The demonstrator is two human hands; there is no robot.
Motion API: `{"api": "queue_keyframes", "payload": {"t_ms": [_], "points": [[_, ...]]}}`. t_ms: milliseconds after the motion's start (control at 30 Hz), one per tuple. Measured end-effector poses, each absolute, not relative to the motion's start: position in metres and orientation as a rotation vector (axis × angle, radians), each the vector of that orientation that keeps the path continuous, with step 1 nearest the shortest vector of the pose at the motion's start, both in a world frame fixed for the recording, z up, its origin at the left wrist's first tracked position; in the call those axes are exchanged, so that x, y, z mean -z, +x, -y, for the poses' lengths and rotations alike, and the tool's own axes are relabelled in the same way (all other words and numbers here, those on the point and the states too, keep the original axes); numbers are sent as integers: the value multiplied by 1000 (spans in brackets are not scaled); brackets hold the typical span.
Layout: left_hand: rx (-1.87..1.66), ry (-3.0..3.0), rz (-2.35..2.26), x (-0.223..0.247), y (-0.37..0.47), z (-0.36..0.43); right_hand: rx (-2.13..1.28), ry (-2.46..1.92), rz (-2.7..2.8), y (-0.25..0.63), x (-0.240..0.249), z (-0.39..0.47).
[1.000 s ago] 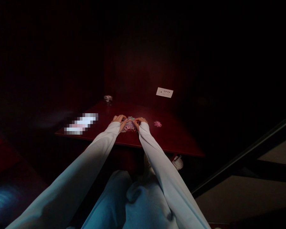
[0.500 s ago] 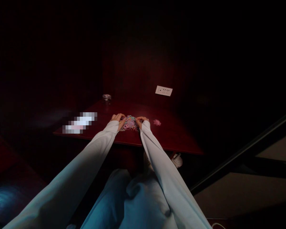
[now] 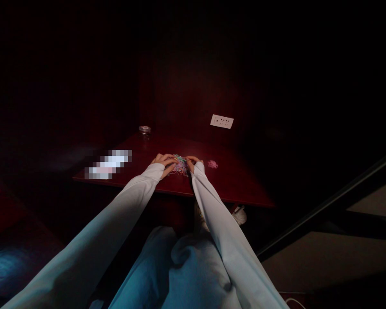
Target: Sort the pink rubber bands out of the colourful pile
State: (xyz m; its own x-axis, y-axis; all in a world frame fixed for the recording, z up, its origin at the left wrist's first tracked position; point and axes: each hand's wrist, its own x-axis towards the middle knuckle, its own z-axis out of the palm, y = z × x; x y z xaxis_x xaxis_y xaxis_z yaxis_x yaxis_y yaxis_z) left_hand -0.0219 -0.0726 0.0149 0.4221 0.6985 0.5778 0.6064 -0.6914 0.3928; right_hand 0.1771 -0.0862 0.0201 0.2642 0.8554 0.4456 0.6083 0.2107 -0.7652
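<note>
A pile of small multicoloured loops, like elastic hair bands (image 3: 181,166), lies on the dark red table between my hands. My left hand (image 3: 164,161) reaches over the pile's left side, its fingers stretched out and apart from the thumb. At the right edge of the pile, my right hand (image 3: 194,164) touches the bands with bent fingers, thumb and forefinger apart. Nothing clearly held shows in either hand. To the right of my right hand sits a smaller heap of pink bands (image 3: 212,164).
A clear lidded jar (image 3: 144,132) stands at the table's back left. A pixelated bright object (image 3: 111,163) lies by the left edge. The red tabletop (image 3: 241,184) meets a dark wall with a white socket plate (image 3: 221,121). Shoes (image 3: 239,215) show below.
My left hand has shifted right, its fingers now further over the pile. The pile is more bunched toward my right hand, which has barely moved.
</note>
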Motion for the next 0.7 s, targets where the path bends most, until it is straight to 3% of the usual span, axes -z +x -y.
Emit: {"api": "queue_keyframes", "payload": {"t_ms": [233, 700], "points": [[-1133, 2441, -1388, -11, -18, 73, -300, -1493, 1521, 176, -25, 96], [-1169, 2377, -1367, -4, -18, 62, -302, -1557, 1583, 172, -30, 105]]}}
